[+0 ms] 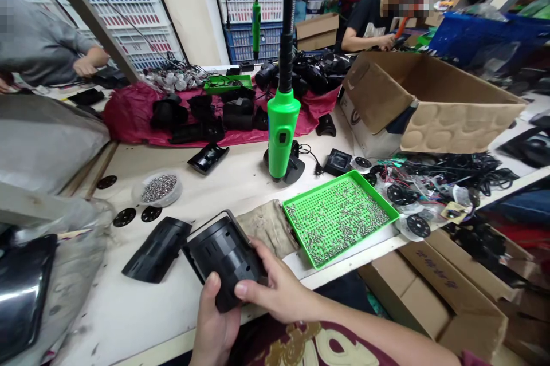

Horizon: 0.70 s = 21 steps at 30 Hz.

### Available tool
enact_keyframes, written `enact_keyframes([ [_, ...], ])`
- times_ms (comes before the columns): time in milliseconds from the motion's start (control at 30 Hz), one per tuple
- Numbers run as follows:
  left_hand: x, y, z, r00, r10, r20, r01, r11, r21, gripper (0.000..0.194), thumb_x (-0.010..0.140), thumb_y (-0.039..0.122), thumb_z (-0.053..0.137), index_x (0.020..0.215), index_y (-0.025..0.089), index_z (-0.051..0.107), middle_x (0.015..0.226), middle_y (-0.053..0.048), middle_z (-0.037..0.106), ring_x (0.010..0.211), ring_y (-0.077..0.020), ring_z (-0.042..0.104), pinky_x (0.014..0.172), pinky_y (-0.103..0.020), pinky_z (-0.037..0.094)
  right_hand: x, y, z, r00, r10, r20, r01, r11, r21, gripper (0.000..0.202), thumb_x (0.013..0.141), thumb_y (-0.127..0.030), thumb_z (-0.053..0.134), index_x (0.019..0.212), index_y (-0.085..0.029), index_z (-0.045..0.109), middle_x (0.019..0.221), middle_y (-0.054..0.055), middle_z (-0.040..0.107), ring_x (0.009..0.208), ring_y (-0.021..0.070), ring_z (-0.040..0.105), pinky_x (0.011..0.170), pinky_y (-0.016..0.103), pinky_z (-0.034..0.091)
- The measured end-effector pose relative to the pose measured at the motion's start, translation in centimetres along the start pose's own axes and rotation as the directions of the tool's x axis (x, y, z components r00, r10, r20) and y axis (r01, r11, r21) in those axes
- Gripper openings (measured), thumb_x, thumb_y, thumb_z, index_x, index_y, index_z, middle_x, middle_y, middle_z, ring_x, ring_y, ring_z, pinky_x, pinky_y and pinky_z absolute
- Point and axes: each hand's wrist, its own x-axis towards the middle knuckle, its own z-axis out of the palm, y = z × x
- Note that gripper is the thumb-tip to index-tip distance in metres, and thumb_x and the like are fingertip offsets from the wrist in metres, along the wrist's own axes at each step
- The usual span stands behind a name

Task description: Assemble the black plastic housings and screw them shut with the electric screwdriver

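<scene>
Between my two hands is a black plastic housing point(223, 251), tilted over the table's front edge. Its lower end is gripped by my left hand point(216, 320), thumb on the near face. My right hand point(275, 283) wraps the right side, with its thumb pressed on the housing and fingers partly hidden behind. A second black shell point(158, 248) lies just left of it. Beyond my right hand, a green tray point(301, 248) holds many small screws, beside a worn grey cloth point(268, 225). A green electric screwdriver point(283, 131) hangs upright ahead of my hands.
A clear bowl of screws point(160, 188) stands at left near black discs point(124, 217). Black parts lie on a red plastic sheet point(129, 117) behind. At right are a cardboard box point(455, 125) and wired parts point(429, 177). Co-workers point(38, 45) point(373, 22) sit across the table.
</scene>
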Motion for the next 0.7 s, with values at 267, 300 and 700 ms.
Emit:
enact_keyframes([
  [267, 0.5, -0.2, 0.4, 0.998, -0.054, -0.013, 0.053, 0.998, -0.023, 0.059, 0.045, 0.052, 0.086, 0.094, 0.021, 0.074, 0.085, -0.003, 0.078, 0.082, -0.0245, 0.072, 0.089, -0.036, 0.055, 0.6, -2.2, -1.7, 1.0, 0.025, -0.01, -0.026, 0.968, -0.248, 0.066, 0.082, -0.057, 0.063, 0.134, -0.018, 0.05, 0.123, 0.015, 0.064, 0.11, 0.0315, 0.063, 0.093, 0.049, 0.05],
  [300, 0.5, -0.2, 0.3, 0.999, -0.032, -0.001, 0.032, 0.999, -0.028, 0.06, 0.048, 0.051, 0.085, 0.098, 0.021, 0.073, 0.089, -0.004, 0.078, 0.088, -0.0255, 0.072, 0.092, -0.037, 0.054, 0.9, -2.7, -2.4, 0.995, -0.06, -0.078, 0.037, 0.964, -0.262, 0.062, 0.084, -0.057, 0.062, 0.132, -0.019, 0.052, 0.122, 0.015, 0.064, 0.109, 0.0305, 0.063, 0.094, 0.049, 0.05],
  [700, 1.3, 1.0, -0.3, 0.959, -0.199, 0.203, 0.242, 0.946, -0.215, 0.056, 0.056, 0.048, 0.075, 0.105, 0.021, 0.073, 0.107, -0.013, 0.075, 0.095, -0.0354, 0.07, 0.08, -0.046, 0.058, 9.3, -11.1, -6.0, 0.873, -0.442, -0.207, 0.433, 0.897, -0.089, 0.061, 0.086, -0.073, 0.041, 0.117, -0.022, 0.052, 0.1, 0.005, 0.061, 0.086, 0.0178, 0.061, 0.082, 0.036, 0.048],
])
